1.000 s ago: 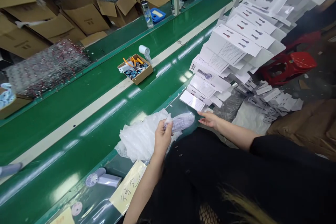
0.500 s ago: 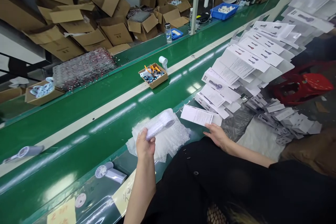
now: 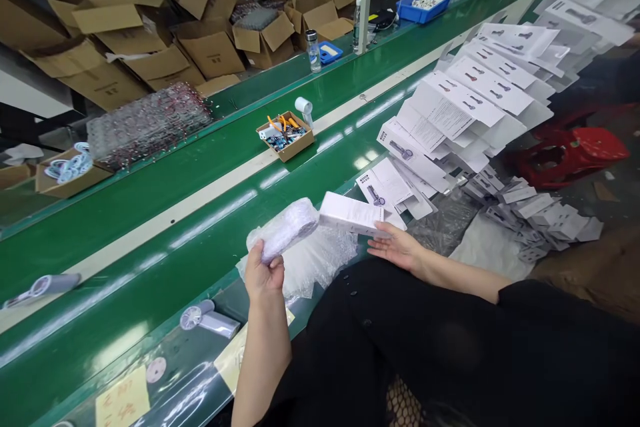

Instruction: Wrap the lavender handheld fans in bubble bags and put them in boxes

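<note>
My left hand [image 3: 265, 270] is closed around a bubble-wrapped handheld fan [image 3: 287, 228], its outline blurred by the wrap. To its right, my right hand [image 3: 397, 245] grips a white printed box [image 3: 350, 212] by its near end, thumb on top and fingers beneath. The box's far end comes close to the wrapped fan. Below both lies a pile of bubble-wrap bags [image 3: 320, 263] on the bench edge. Flat printed cartons [image 3: 387, 183] lie just beyond the right hand. An unwrapped handheld fan [image 3: 213, 321] rests left of my left forearm.
A green conveyor belt [image 3: 200, 213] runs across, carrying a small carton of tools and parts [image 3: 286, 139] and another fan [image 3: 50, 287]. Many overlapping cartons [image 3: 480, 80] cover the right side. A red stool [image 3: 575, 150] stands behind them. Cardboard boxes [image 3: 210, 47] crowd the far side.
My right hand has lifted the box off the carton pile and moved it left, and it now looks opened out into its boxy shape. The wrapped fan has shifted slightly left.
</note>
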The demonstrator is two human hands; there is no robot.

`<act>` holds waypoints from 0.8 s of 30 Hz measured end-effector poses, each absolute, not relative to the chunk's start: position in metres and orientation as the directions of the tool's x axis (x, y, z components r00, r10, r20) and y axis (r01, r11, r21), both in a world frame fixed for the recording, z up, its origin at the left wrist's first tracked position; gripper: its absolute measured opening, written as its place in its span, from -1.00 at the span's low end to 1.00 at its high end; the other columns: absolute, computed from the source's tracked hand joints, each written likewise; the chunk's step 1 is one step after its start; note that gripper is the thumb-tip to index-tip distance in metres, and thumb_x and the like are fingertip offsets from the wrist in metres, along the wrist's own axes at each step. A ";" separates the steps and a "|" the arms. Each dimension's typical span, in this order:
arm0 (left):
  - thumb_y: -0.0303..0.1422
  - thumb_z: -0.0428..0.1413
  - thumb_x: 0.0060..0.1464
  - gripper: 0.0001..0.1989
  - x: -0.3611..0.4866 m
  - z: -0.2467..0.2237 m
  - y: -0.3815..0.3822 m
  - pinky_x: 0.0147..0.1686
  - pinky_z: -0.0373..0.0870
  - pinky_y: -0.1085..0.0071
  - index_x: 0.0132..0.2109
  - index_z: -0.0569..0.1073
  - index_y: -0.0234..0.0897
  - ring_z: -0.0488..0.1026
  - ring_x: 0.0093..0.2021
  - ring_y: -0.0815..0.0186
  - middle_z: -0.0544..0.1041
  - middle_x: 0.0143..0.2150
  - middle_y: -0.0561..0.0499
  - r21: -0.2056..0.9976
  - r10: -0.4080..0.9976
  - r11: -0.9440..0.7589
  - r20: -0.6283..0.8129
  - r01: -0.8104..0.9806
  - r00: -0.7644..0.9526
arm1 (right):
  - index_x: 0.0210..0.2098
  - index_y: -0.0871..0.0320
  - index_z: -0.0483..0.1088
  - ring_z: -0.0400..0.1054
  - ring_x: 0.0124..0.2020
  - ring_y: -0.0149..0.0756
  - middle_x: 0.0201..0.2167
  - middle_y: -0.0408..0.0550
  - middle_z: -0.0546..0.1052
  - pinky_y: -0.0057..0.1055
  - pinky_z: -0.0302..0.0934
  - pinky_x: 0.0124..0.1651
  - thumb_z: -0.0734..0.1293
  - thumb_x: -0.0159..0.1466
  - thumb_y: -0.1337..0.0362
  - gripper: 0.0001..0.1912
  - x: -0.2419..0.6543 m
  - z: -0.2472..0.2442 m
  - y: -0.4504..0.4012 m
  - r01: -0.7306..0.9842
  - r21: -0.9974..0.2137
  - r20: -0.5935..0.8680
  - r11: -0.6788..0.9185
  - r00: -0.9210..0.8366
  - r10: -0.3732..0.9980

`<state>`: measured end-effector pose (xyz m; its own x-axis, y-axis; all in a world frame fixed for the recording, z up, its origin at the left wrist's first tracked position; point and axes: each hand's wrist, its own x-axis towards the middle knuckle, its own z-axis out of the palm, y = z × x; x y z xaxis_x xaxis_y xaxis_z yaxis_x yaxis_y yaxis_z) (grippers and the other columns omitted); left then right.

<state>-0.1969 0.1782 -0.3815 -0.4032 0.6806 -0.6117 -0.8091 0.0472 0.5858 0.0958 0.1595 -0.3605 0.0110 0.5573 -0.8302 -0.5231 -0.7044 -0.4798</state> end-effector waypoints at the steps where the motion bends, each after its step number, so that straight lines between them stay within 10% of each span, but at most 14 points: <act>1: -0.52 0.19 -0.11 -0.80 -0.197 -0.377 0.178 -0.82 -0.06 0.71 -0.32 0.31 -0.31 0.29 -0.59 0.61 0.41 -0.37 0.16 0.577 0.695 0.027 -0.598 -0.816 -0.400 | -0.22 0.14 0.30 0.40 -0.21 -0.26 -0.32 -0.06 0.44 -0.22 0.36 -0.09 0.43 0.09 0.22 -0.68 0.098 -0.354 0.163 -0.434 -0.604 -0.747 -0.668 0.015 0.665; 5: -0.48 0.16 -0.06 -0.83 -0.193 -0.357 0.182 -0.84 -0.07 0.75 -0.27 0.35 -0.31 0.31 -0.58 0.61 0.47 -0.30 0.12 0.518 0.774 -0.019 -0.534 -0.855 -0.340 | -0.38 0.14 0.32 0.37 -0.26 -0.24 -0.33 -0.09 0.46 -0.27 0.30 -0.17 0.47 -0.03 0.16 -0.68 0.119 -0.322 0.196 0.180 -0.948 -0.238 -0.262 0.144 0.961; 10: -0.46 0.21 -0.12 -0.80 -0.163 -0.341 0.194 -0.83 -0.09 0.73 -0.29 0.37 -0.31 0.30 -0.60 0.60 0.46 -0.38 0.13 0.548 0.798 0.026 -0.514 -0.836 -0.313 | -0.48 0.17 0.39 0.33 -0.35 -0.22 -0.42 -0.04 0.40 -0.27 0.24 -0.21 0.40 0.04 0.16 -0.80 0.136 -0.304 0.235 0.830 -0.539 -0.066 0.144 -0.212 0.975; 14: -0.40 0.28 -0.21 -0.73 -0.123 -0.341 0.201 -0.81 -0.09 0.68 -0.34 0.37 -0.33 0.25 -0.63 0.58 0.40 -0.47 0.15 0.626 0.840 0.111 -0.474 -0.772 -0.263 | -0.37 0.19 0.43 0.36 -0.25 -0.11 -0.24 0.09 0.37 -0.18 0.28 -0.13 0.42 0.04 0.18 -0.77 0.129 -0.338 0.245 0.838 -0.463 -0.168 0.288 -0.402 0.900; 19: -0.26 0.29 -0.23 -0.64 -0.095 -0.352 0.209 -0.74 0.04 0.62 -0.28 0.36 -0.31 0.31 -0.57 0.50 0.39 -0.43 0.11 0.792 0.858 0.129 -0.391 -0.597 -0.334 | -0.12 0.15 0.39 0.22 0.10 -0.03 0.11 0.12 0.20 -0.12 0.25 0.06 0.40 0.07 0.29 -0.64 0.132 -0.389 0.262 0.576 -0.657 0.086 0.487 -0.584 0.807; 24: -0.25 0.10 0.02 -0.81 -0.094 -0.352 0.205 -0.55 0.30 0.46 -0.32 0.32 -0.28 0.34 -0.49 0.38 0.36 -0.44 0.05 0.972 0.803 0.067 0.081 0.225 -0.590 | 0.00 0.17 0.27 0.18 0.14 -0.06 0.10 0.16 0.22 -0.09 0.23 0.12 0.42 0.08 0.23 -0.48 0.125 -0.406 0.273 0.446 -0.699 0.227 0.558 -0.602 0.765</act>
<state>-0.0939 0.2046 -0.3522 -0.5904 0.8030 0.0810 0.2250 0.0673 0.9720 0.1254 0.2729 -0.4059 -0.6023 0.7653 0.2269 0.4463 0.5585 -0.6992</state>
